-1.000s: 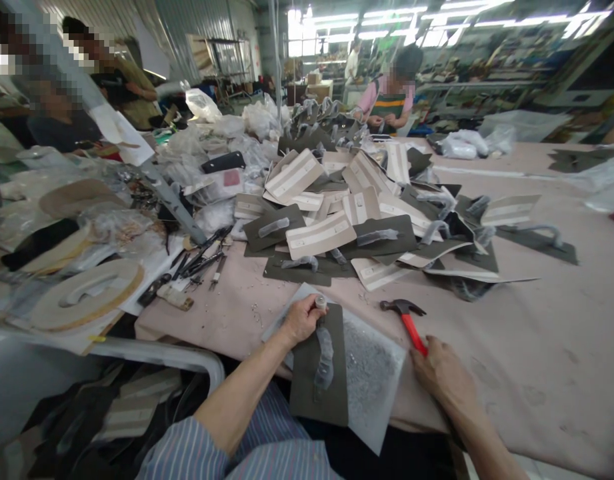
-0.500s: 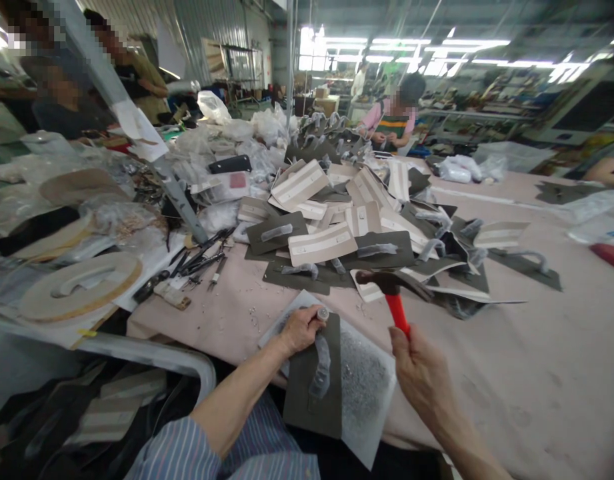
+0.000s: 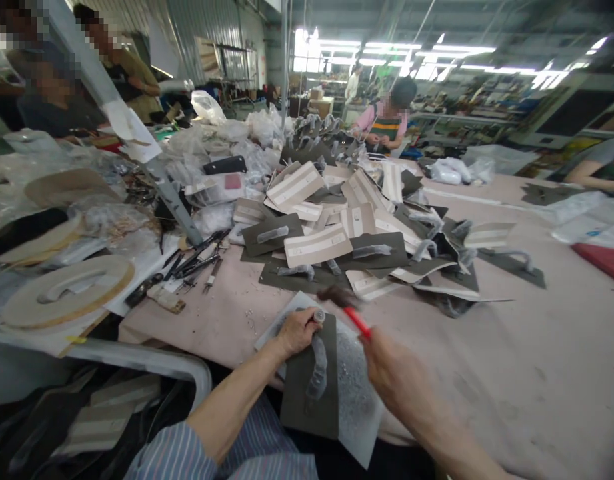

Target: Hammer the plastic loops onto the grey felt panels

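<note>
Two hands are ours: the left hand (image 3: 297, 332) pinches a small round stud (image 3: 319, 316) upright on one dark panel (image 3: 307, 400); the right hand (image 3: 391, 373) wraps its grip around a red-handled hammer (image 3: 354, 310) just above. Dozens of stacked panels (image 3: 317, 245) heap the pale pink desk (image 3: 491, 373); factory hall (image 3: 227, 53) beyond.

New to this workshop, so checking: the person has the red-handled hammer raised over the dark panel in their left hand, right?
No: the red-handled hammer is in the right hand, not the left, as the head view shows. The left hand grips a small metal stud on the dark panel.
</note>
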A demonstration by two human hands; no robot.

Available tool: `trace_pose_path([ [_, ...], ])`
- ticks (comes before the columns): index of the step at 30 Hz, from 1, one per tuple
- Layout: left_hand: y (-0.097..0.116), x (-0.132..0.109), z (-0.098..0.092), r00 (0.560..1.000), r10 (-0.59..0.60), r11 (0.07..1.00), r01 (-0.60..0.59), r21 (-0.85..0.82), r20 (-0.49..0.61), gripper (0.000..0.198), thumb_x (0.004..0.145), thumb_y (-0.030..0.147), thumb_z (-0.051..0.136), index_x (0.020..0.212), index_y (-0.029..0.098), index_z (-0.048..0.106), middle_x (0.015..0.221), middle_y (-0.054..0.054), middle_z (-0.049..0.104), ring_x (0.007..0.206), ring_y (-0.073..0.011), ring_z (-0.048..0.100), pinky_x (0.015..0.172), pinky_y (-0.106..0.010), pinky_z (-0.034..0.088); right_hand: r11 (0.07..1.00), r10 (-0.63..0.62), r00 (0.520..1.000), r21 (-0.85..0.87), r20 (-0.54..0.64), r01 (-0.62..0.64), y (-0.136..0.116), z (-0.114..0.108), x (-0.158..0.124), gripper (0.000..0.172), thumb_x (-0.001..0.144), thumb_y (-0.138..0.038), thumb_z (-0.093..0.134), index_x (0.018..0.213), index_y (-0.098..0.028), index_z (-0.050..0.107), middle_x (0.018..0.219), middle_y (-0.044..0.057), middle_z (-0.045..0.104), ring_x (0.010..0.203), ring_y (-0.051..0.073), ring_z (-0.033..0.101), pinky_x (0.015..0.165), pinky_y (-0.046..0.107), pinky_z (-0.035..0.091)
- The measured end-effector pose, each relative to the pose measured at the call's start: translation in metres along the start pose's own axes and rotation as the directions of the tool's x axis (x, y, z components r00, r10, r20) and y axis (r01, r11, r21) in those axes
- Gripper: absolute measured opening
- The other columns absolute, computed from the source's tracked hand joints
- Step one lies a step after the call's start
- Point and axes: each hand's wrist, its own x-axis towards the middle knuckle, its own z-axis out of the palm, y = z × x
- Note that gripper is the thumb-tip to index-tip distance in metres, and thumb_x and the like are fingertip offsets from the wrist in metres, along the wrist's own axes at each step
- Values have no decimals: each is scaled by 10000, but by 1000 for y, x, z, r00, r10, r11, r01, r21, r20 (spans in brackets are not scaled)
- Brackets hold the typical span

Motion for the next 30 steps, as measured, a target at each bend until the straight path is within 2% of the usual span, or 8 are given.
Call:
trace_pose_path([
  [5, 3, -1, -1, 1000, -2, 1000, 2, -4, 25, 172, 842, 165, 552, 941, 231, 675, 806, -8, 692, 766, -189, 632, 728, -261, 454, 965, 80, 940, -261, 333, 10, 42, 20, -10, 285, 976, -433, 360, 789, -244, 461, 578, 8, 570, 474, 173, 508, 498, 288, 184],
  [11, 4, 0, -1, 1000, -17, 1000, 17, -4, -2, 134, 808, 162, 596, 899, 217, 676, 787, -12, 665, 760, -190, 605, 723, -263, 445, 916, 345, 888, -315, 303, -249, 120, 31, -25, 313, 984, -399, 310, 793, -235, 497, 617, 43, 608, 571, 217, 586, 541, 284, 346],
  [13, 4, 0, -2, 1000, -27, 999, 27, -20, -9, 134, 794, 166, 615, 899, 216, 682, 786, -9, 666, 760, -187, 602, 722, -261, 448, 895, 322, 922, -387, 214, -223, 131, 40, -28, 310, 979, -376, 319, 873, -203, 553, 737, 103, 649, 639, 244, 614, 570, 316, 392],
  [17, 4, 1, -1, 999, -26, 995, 24, -92, -25, 94, 784, 174, 639, 861, 196, 688, 772, -7, 665, 749, -175, 599, 721, -258, 463, 966, 81, 996, -251, 45, -67, 86, 61, -27, 366, 971, -409, 392, 1177, -147, 544, 1112, 188, 639, 911, 280, 644, 737, 377, 480],
  [20, 3, 4, 3, 996, -79, 975, 67, -212, -49, 79, 773, 219, 679, 841, 178, 678, 754, -4, 662, 712, -161, 598, 694, -253, 477, 998, 61, 965, -34, 256, -54, 19, 78, -24, 417, 950, -455, 475, 1251, -169, 508, 1050, 115, 680, 840, 234, 678, 708, 331, 505],
  [23, 1, 7, 8, 976, -193, 905, 135, -404, -104, 181, 718, 271, 741, 842, 164, 664, 761, -6, 677, 706, -161, 625, 683, -250, 499, 988, 34, 872, -148, 488, 45, -29, 89, -21, 270, 972, -339, 441, 1104, -145, 575, 901, 110, 712, 818, 250, 706, 687, 326, 506],
  [27, 3, 10, -2, 914, -326, 819, 144, -556, -242, 261, 702, 309, 771, 879, 149, 667, 804, -21, 713, 742, -166, 658, 700, -250, 511, 928, -15, 818, -296, 575, 225, -42, 81, -12, 199, 896, -124, 465, 1058, -103, 579, 865, 150, 713, 823, 289, 713, 644, 328, 500],
  [30, 18, 12, -28, 860, -348, 811, 77, -580, -372, 300, 693, 328, 802, 886, 142, 666, 803, -27, 722, 728, -159, 663, 694, -248, 517, 900, -48, 806, -324, 590, 290, -37, 61, -1, 261, 821, -10, 462, 1018, -118, 596, 881, 147, 703, 807, 285, 705, 644, 332, 489],
])
